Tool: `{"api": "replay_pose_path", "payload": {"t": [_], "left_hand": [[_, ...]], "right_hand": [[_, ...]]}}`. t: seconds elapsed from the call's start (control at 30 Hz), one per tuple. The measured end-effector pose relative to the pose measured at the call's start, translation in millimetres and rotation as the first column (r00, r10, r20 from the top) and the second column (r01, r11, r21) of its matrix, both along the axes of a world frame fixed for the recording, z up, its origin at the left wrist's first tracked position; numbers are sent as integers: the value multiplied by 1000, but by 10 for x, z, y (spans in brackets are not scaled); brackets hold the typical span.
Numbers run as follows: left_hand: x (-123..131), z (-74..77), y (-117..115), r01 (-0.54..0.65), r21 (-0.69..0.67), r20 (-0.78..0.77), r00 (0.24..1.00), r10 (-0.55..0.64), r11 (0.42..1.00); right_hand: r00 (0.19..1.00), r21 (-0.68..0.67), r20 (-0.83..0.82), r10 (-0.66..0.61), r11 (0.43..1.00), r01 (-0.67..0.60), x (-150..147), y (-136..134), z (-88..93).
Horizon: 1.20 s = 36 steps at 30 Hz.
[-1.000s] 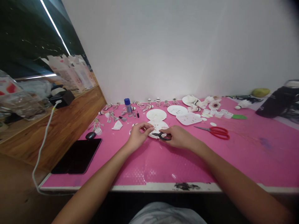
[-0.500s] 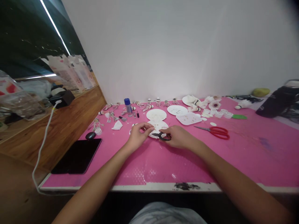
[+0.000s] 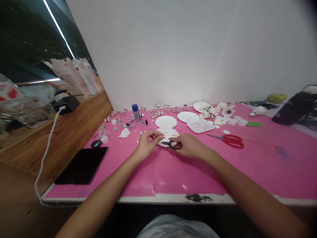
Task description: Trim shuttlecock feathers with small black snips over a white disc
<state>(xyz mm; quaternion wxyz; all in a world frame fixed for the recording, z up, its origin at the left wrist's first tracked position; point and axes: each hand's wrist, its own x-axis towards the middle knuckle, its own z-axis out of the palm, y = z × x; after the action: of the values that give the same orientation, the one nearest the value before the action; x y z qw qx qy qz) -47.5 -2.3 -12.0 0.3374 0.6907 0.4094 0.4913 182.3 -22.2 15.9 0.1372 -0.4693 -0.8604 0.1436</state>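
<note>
Over the near white plate (image 3: 169, 132), my right hand (image 3: 187, 144) is closed around small black-handled pliers (image 3: 174, 145). Their dark tip points left, toward my left hand (image 3: 149, 141). The thumb and forefinger of that left hand are pinched together at the plate's left side; whatever is between them is too small to make out. Tiny bits lie scattered on the plate. Behind it is a second white plate (image 3: 165, 121), and to the right of that a third white plate (image 3: 188, 117) with small pieces on it.
Red-handled scissors (image 3: 231, 140) lie to the right, near a white tray (image 3: 200, 126) of small bits. Shuttlecocks (image 3: 167, 108) and stripped ones line the wall. A blue-capped bottle (image 3: 135, 114) stands at the back left. A black tablet (image 3: 81, 166) lies left; a dark flask (image 3: 293, 107) is far right.
</note>
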Motion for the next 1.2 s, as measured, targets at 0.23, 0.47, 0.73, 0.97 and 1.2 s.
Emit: {"api": "replay_pose_path", "payload": {"t": [0.23,0.47,0.73,0.97,1.2], "left_hand": [[-2,12,-9,13,-8,1,1000,-13,1000],[4,9,-3,5,-13,-1,1000,-5,1000],[3,-27,10,12,-6,1,1000,-12,1000],[8,-29,14,18,-16,-13,1000,-18,1000],[14,-44,0,23,-35,-12,1000,-23,999]], "right_hand": [[1000,14,-6,3,1000,-3,-5,-1,-7],[1000,9,1,-5,1000,5,-7,-6,6],[1000,2,-3,-8,1000,8,-7,-15,14],[1000,-7,13,-23,1000,23,-12,-25,22],[1000,-9,24,-20,1000,20,-12,-32,27]]}}
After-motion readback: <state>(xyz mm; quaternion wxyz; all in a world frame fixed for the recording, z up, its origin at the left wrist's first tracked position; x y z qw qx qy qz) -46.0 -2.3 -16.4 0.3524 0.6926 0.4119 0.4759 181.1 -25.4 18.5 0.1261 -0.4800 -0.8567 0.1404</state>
